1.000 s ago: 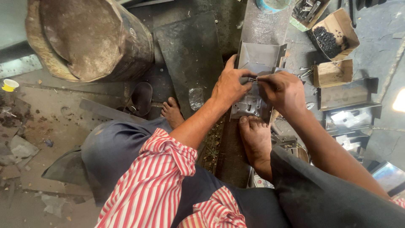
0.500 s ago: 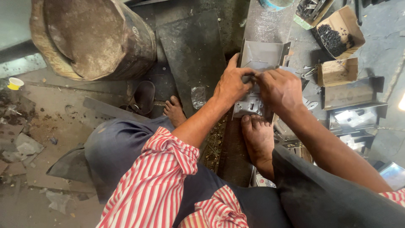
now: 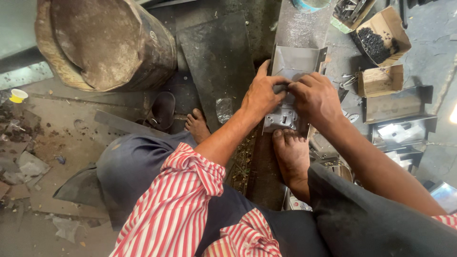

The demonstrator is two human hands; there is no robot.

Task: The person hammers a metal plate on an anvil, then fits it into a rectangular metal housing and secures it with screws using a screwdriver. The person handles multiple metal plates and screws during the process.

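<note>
A small grey metal lock body (image 3: pixel 282 117) is seen lying on a long metal strip (image 3: pixel 301 28), directly below the two hands and just above the toes of the bare right foot (image 3: pixel 291 154). The left hand (image 3: pixel 261 94) is laid over the upper left part of the lock body, its fingers curled down onto it and the thumb stretched upward along the edge of a folded sheet-metal tray (image 3: pixel 297 59). The right hand (image 3: pixel 316 99) is pressed against it from the right, its fingers bent and closed together where they meet the left fingertips; what is pinched there cannot be told, since it is hidden by the fingers. The lower face of the lock body, with its small dark slot, is left uncovered beneath both hands. Against the picture of a second ago, the thin tool that was seen between the fingers of the right hand is no longer visible, and the two hands have been brought closer together, so that they are now touching above the lock body. A rusty drum (image 3: pixel 102 43) and open cardboard boxes (image 3: pixel 381 38) are placed around the work.
</note>
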